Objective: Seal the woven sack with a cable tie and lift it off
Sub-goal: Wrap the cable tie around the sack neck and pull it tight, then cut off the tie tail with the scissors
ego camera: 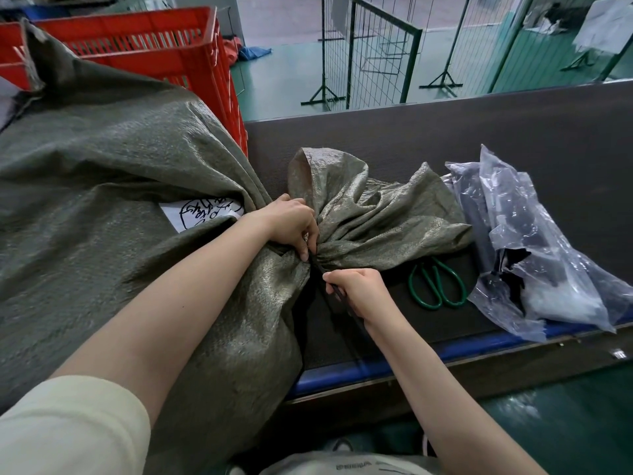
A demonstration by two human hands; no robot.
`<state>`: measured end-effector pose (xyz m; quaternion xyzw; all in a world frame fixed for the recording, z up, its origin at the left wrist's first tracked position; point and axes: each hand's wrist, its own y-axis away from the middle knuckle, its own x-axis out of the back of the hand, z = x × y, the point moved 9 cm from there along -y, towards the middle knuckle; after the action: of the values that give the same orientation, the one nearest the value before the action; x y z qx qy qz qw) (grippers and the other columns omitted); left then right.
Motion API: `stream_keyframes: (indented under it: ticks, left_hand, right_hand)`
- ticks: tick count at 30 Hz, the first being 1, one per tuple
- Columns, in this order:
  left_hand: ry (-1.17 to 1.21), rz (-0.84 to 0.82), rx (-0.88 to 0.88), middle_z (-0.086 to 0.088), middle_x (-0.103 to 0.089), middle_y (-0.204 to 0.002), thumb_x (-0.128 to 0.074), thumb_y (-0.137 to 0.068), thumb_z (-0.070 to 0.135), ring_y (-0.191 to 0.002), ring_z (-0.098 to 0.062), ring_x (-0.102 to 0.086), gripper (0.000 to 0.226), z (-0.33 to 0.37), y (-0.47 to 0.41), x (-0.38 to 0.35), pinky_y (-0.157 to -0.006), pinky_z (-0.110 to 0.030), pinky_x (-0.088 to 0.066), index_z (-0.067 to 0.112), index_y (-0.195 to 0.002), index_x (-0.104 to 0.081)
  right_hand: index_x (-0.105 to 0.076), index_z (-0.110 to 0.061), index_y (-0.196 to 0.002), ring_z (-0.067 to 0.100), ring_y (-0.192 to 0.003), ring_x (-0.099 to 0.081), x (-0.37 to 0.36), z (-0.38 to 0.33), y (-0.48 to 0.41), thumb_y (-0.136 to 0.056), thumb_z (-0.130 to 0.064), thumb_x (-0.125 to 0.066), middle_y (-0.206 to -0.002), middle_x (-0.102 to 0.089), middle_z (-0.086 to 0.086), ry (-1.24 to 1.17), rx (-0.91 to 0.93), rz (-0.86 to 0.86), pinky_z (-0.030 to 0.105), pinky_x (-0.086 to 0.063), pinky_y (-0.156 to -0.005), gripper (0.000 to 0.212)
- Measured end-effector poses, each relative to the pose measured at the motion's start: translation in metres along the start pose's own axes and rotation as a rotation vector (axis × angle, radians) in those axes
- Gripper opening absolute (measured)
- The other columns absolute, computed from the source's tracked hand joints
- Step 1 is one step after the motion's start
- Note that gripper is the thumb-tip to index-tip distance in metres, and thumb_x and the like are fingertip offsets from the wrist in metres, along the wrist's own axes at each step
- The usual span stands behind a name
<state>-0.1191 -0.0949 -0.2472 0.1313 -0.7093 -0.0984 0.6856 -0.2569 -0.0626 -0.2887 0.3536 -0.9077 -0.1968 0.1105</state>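
A large grey-green woven sack (102, 186) lies full across the left of the dark table (479, 138). Its neck is bunched tight, and the loose mouth (370, 207) fans out to the right. A black cable tie (317, 264) circles the neck. My left hand (291, 224) pinches the neck right at the tie. My right hand (359, 291) is closed around the tie's long black tail, just below and to the right of the neck. A white paper label (202, 212) with black handwriting lies on the sack beside my left wrist.
Green-handled scissors (438, 286) lie on the table right of my right hand. Clear plastic bags with dark contents (534, 245) are piled at the right. A red plastic crate (154, 53) stands behind the sack. Green wire-mesh fences (376, 49) stand on the green floor beyond.
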Motion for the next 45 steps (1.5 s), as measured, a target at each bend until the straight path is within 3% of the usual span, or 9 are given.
stream_keyframes:
  ticks: [6, 10, 14, 18, 23, 29, 34, 39, 45]
  left_hand:
    - [0.139, -0.098, -0.031, 0.008, -0.060, -0.095, -0.062, -0.072, 0.014, -0.104, -0.013, -0.052, 0.038, 0.018, 0.007, 0.010, -0.085, -0.031, -0.031, 0.039, -0.099, -0.069]
    - [0.367, -0.126, -0.072, 0.004, -0.052, -0.070, -0.046, -0.077, 0.003, -0.064, -0.012, -0.048, 0.041, 0.058, -0.004, 0.040, -0.061, -0.022, -0.040, 0.025, -0.105, -0.068]
    - [0.232, -0.192, -0.147, 0.008, -0.056, -0.077, -0.049, -0.084, 0.014, -0.068, -0.009, -0.050, 0.031, 0.105, -0.021, 0.036, -0.065, -0.022, -0.038, 0.024, -0.108, -0.067]
    - [0.167, -0.280, -0.141, -0.005, -0.063, -0.122, -0.044, -0.086, 0.011, -0.110, -0.022, -0.056, 0.039, 0.124, -0.036, 0.003, -0.085, -0.020, -0.038, 0.021, -0.119, -0.062]
    - [-0.017, -0.272, -0.079, -0.005, -0.051, -0.140, -0.044, -0.088, 0.018, -0.127, -0.025, -0.048, 0.049, 0.109, -0.052, -0.018, -0.103, -0.030, -0.038, 0.025, -0.137, -0.046]
    - [-0.268, -0.222, 0.039, -0.003, -0.054, -0.137, -0.042, -0.089, 0.030, -0.130, -0.023, -0.046, 0.041, 0.062, -0.058, -0.032, -0.109, -0.032, -0.029, 0.025, -0.128, -0.056]
    - [0.133, -0.139, -0.033, -0.005, -0.057, -0.132, -0.047, -0.085, 0.013, -0.120, -0.022, -0.053, 0.041, 0.055, -0.046, -0.012, -0.102, -0.025, -0.037, 0.026, -0.121, -0.062]
    - [0.267, -0.079, -0.152, 0.002, -0.059, -0.085, -0.043, -0.069, -0.006, -0.086, -0.020, -0.057, 0.045, 0.063, -0.009, 0.025, -0.071, -0.021, -0.042, 0.018, -0.097, -0.069]
    - [-0.157, -0.091, -0.102, 0.003, -0.062, -0.112, -0.062, -0.074, 0.036, -0.110, -0.020, -0.055, 0.029, 0.050, 0.013, -0.005, -0.088, -0.032, -0.042, 0.031, -0.103, -0.063]
  right_hand:
    - [-0.059, -0.015, -0.054, 0.009, -0.036, -0.040, 0.031, 0.004, -0.006, -0.091, -0.028, -0.047, -0.046, -0.051, -0.001, 0.080, -0.049, 0.060, 0.013, -0.027, -0.035, 0.041]
    - [-0.065, -0.005, -0.105, 0.035, -0.106, -0.056, 0.118, 0.022, -0.015, -0.086, -0.020, -0.053, -0.110, -0.064, 0.019, 0.564, -0.020, 0.495, 0.034, -0.042, -0.087, 0.026]
    - [-0.041, 0.005, -0.131, 0.040, -0.126, -0.038, 0.158, 0.040, -0.016, -0.085, -0.016, -0.060, -0.134, -0.041, 0.026, 0.815, -0.097, 0.571, 0.039, -0.032, -0.105, 0.054]
    - [-0.040, 0.005, -0.130, 0.037, -0.124, -0.046, 0.154, 0.042, -0.026, -0.084, -0.022, -0.064, -0.133, -0.047, 0.024, 0.940, -0.123, 0.469, 0.038, -0.038, -0.102, 0.059]
    - [-0.038, 0.001, -0.130, 0.032, -0.124, -0.051, 0.153, 0.053, -0.020, -0.081, -0.023, -0.063, -0.134, -0.051, 0.017, 0.945, -0.292, 0.423, 0.034, -0.045, -0.097, 0.060]
    - [-0.051, -0.012, -0.124, 0.028, -0.116, -0.056, 0.148, 0.065, -0.005, -0.083, -0.031, -0.057, -0.125, -0.058, 0.010, 1.041, -0.283, 0.400, 0.032, -0.046, -0.090, 0.046]
    - [-0.054, -0.018, -0.114, 0.028, -0.111, -0.055, 0.145, 0.067, 0.011, -0.078, -0.007, -0.053, -0.121, -0.062, 0.005, 0.894, -0.079, 0.501, 0.033, -0.037, -0.093, 0.037]
    - [-0.055, -0.025, -0.099, 0.037, -0.104, -0.053, 0.149, 0.070, 0.006, -0.070, 0.004, -0.049, -0.101, -0.063, 0.004, 0.516, 0.014, 0.488, 0.038, -0.044, -0.086, 0.041]
    - [-0.057, -0.024, -0.094, 0.017, -0.090, -0.060, 0.128, 0.029, 0.002, -0.079, -0.007, -0.067, -0.081, -0.057, -0.014, 0.477, 0.297, 0.422, 0.022, -0.039, -0.073, 0.025]
